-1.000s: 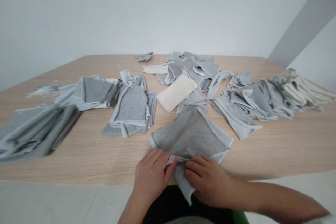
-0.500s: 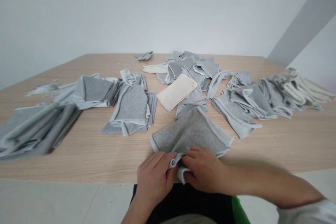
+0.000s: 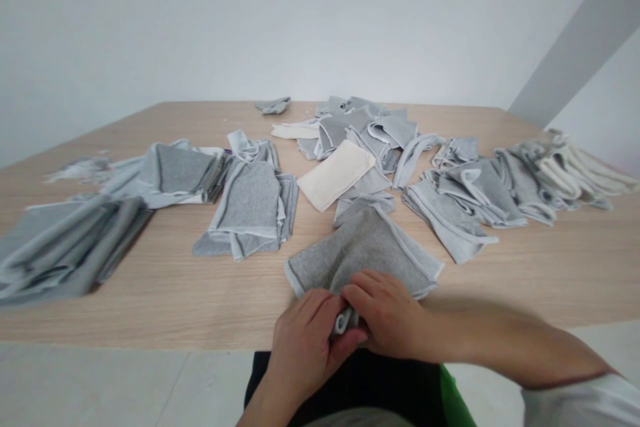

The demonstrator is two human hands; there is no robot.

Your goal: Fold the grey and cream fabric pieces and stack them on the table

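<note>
Gray cloth (image 3: 380,247) on table (image 3: 200,307), at near edge | left hand (image 3: 306,337) and right hand (image 3: 384,315) side by side, both gripping its rolled near end | remainder spread just beyond the 2 hands

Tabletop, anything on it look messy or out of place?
Yes: a loose heap of whitish scraps at left, shapeless beside the folded grey fabric. Also, one small crumpled grey piece lies alone near the back of the table.
</note>
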